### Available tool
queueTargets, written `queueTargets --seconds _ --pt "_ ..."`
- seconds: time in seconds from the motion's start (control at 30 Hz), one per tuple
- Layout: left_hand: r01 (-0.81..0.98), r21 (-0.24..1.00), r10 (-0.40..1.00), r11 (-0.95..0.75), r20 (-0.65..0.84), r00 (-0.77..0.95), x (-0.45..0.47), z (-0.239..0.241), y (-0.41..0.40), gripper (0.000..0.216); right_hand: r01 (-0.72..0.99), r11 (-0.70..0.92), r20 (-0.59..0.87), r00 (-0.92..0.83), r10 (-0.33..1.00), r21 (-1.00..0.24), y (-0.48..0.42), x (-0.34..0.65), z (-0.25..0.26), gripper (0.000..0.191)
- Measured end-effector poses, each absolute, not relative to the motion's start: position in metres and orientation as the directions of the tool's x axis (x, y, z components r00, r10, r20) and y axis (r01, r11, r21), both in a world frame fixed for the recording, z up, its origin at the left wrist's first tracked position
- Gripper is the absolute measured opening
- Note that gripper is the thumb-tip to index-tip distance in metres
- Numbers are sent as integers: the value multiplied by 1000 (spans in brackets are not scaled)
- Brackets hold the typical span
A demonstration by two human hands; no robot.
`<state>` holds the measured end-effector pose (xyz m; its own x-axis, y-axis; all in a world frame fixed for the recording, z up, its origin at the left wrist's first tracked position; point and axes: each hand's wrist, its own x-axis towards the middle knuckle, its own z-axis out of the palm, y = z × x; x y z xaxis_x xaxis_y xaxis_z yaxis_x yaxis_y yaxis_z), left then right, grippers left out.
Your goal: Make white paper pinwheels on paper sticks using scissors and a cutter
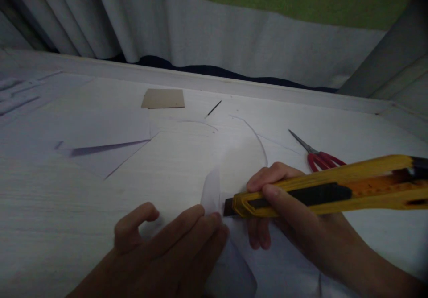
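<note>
In the head view my right hand (284, 195) grips a yellow utility knife (321, 191), its short dark blade out at the left. The blade tip is close beside a folded white sheet of paper (211, 193) at the bottom middle. With fingers together, my left hand (177, 244) holds that paper against the table; its thumb or a finger sticks up, curled, at the left. The paper's lower part spreads beneath both hands, partly hidden. Whether the blade touches the paper I cannot tell.
Red-handled scissors (317, 155) lie behind the knife. A brown piece of cardboard (163, 98) and a thin dark stick (213, 109) lie toward the back. Thin paper strips (257, 135) curve mid-table. White paper sheets (110, 128) cover the left. A curtain (234, 35) hangs behind the table's raised edge.
</note>
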<state>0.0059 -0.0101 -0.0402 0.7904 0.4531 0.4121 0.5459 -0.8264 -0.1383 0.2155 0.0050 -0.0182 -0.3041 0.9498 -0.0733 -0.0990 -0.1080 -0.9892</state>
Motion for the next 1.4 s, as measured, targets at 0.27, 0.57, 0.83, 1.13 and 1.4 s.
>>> queueTargets --seconds 0.27,0.57,0.83,1.13,1.4 --pt "483 -183 441 -856 226 868 13 -11 -9 38 -245 -89 -67 -98 993 -966 11 214 -14 14" --pt "523 -109 464 -846 336 820 8 -32 -3 25 -224 32 36 -17 999 -974 4 208 -7 21" --pt "564 -54 531 -824 271 803 13 -41 8 19 -31 148 142 138 980 -989 -4 203 0 26" --pt "517 -73 482 -853 269 834 8 3 -29 14 401 359 411 49 910 -843 -3 214 1 24" --pt "506 47 497 -861 285 820 -2 23 -51 25 723 510 403 -339 850 -466 -19 238 20 21"
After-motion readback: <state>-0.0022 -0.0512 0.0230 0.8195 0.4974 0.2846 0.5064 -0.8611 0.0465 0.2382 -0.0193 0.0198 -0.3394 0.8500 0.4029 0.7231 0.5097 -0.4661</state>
